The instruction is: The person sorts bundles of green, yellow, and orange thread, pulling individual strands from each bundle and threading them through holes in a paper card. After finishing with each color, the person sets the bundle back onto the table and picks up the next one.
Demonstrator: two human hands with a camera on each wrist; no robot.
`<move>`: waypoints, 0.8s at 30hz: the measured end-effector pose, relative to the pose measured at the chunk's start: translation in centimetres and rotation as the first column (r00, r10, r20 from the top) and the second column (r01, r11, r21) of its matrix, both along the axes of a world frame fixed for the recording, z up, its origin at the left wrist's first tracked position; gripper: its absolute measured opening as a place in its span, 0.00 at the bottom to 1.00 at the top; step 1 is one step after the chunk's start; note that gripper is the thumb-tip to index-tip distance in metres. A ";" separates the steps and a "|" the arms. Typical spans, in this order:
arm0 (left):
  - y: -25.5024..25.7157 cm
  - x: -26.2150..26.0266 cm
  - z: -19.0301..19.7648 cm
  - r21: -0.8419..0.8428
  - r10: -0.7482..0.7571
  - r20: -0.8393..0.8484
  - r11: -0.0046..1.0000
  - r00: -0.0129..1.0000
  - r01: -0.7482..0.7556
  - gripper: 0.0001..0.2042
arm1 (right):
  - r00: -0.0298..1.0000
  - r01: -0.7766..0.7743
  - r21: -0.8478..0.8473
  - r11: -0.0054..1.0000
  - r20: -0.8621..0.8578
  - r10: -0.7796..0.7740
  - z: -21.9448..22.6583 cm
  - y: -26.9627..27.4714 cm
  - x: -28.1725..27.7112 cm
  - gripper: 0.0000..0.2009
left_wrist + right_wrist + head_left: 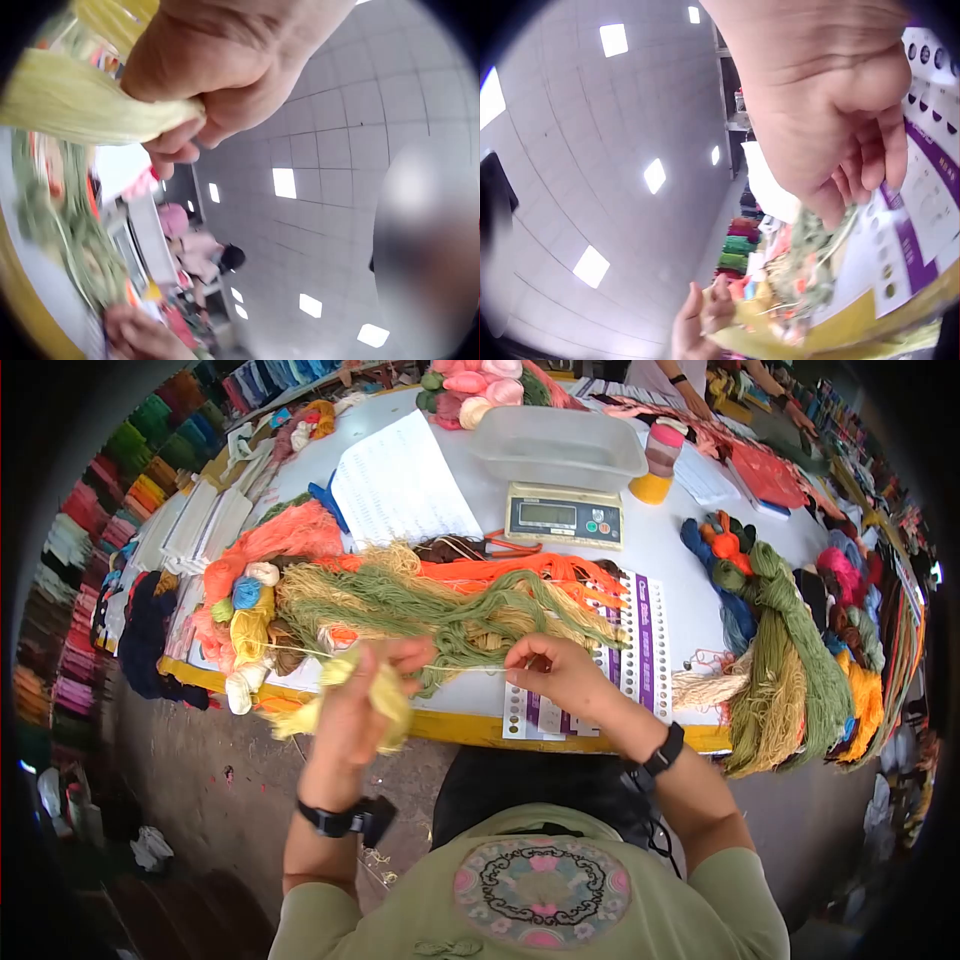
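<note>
A pale yellow thread hank (394, 702) is held by my left hand (352, 700), over the table's front edge. In the left wrist view, the thumb and fingers grip the twisted end of this hank (67, 97). A thin pale strand (841, 241) stretches between the two hands, and my right hand (562, 675) pinches its end with curled fingers. Behind both hands lie tangled green hanks (375, 600) mixed with tan thread. White and purple cards (648, 650) with rows of holes lie under and beside my right hand.
A digital scale (565, 515) with a clear plastic bin (560, 450) stands behind the thread pile. A written sheet (400, 485) lies left of it. Green and tan hanks (785, 660) hang over the front edge at right. Another person's hand (692, 400) is across the table.
</note>
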State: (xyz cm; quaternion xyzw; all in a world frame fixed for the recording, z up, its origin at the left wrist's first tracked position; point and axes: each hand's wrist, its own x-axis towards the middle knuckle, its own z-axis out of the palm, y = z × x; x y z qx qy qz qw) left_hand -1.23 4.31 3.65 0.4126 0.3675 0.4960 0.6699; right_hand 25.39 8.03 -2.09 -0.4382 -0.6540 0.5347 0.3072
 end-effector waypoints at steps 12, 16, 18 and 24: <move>0.1 9.6 0.6 0.038 -0.226 0.272 0.974 0.935 0.224 0.23 | 0.933 0.089 -0.077 0.993 -0.342 -0.110 6.8 -4.0 0.3 0.02; -0.2 10.0 0.8 0.026 -0.214 0.255 0.976 0.943 0.215 0.22 | 0.950 0.116 0.041 0.992 -0.296 -0.099 6.1 -4.1 -0.3 0.02; -0.3 10.0 0.6 0.022 -0.208 0.268 0.977 0.941 0.210 0.22 | 0.974 0.125 0.181 0.976 -0.212 -0.085 5.8 -4.2 -0.6 0.03; 0.5 8.7 -0.3 -0.090 -0.124 0.448 0.979 0.885 0.182 0.18 | 0.844 0.092 0.013 0.996 -0.531 -0.071 5.4 -4.0 0.1 0.03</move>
